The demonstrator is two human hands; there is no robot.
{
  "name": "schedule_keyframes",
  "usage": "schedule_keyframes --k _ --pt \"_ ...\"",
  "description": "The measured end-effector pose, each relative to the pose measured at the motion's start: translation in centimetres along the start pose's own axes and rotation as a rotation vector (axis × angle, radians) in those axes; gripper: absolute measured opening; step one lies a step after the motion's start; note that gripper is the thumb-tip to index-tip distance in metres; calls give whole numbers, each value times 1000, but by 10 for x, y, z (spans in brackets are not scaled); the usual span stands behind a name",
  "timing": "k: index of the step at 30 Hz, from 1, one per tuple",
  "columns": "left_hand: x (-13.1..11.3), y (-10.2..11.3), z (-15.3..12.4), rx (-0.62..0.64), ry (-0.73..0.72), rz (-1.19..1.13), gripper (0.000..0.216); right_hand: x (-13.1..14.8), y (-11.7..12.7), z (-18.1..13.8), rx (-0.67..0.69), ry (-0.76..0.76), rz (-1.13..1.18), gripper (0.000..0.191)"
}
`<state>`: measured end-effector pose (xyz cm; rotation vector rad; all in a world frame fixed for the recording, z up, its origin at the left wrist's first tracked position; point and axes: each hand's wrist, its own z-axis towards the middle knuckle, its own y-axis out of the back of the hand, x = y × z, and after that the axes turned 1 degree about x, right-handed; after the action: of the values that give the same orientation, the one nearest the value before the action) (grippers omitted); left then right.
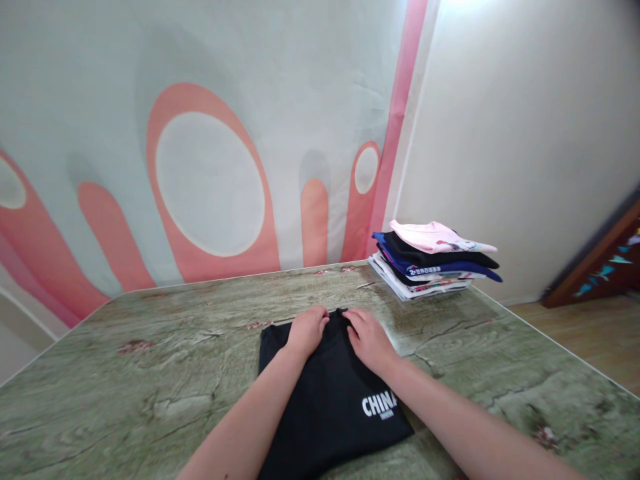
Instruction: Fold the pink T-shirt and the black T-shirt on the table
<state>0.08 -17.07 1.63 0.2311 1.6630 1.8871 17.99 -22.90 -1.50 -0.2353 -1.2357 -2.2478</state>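
A black T-shirt (335, 400) lies folded into a rough rectangle on the table, with white "CHINA" lettering at its lower right. At the shirt's far edge, beside the collar, my left hand (307, 331) is closed with its fingers curled on the cloth. Just across the collar, my right hand (370, 339) pinches the same far edge, thumb lying on the front of the fabric. Both forearms reach in from below, and the left one covers part of the shirt's left side.
The table (150, 380) has a green-brown wood-grain cover. At its far right corner stands a stack of folded clothes (430, 263), pink on top, with black, blue and white below. A wall with a pink-and-white pattern (275, 133) rises behind the far edge.
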Motion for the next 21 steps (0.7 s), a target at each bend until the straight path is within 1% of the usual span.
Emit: schedule_keyframes --k 3,5,7,10,11,13,15,16,21 --pt "2 -4 2 -9 5 -8 14 8 -2 -3 73 51 -53 36" --pt "1 -2 1 -21 9 -12 14 10 0 -3 98 86 -43 36" --pt "0 3 0 -82 0 -15 16 8 4 -1 73 81 -6 37" --pt "-5 13 -2 -220 -23 -40 20 -1 9 3 -4 -10 46 35" --pt "-7 16 -3 -221 -16 -62 20 -6 10 4 -20 -45 57 35" --pt "-11 18 -4 -131 12 -118 18 -15 9 6 -30 -105 73 34" --pt "-15 16 -4 -23 27 -154 16 -23 8 8 -31 -144 73 33" --pt "-16 14 -4 7 29 -155 17 -26 7 8 -31 -154 66 33" --pt "-21 4 -4 31 62 -108 28 -28 3 7 -2 -123 11 31"
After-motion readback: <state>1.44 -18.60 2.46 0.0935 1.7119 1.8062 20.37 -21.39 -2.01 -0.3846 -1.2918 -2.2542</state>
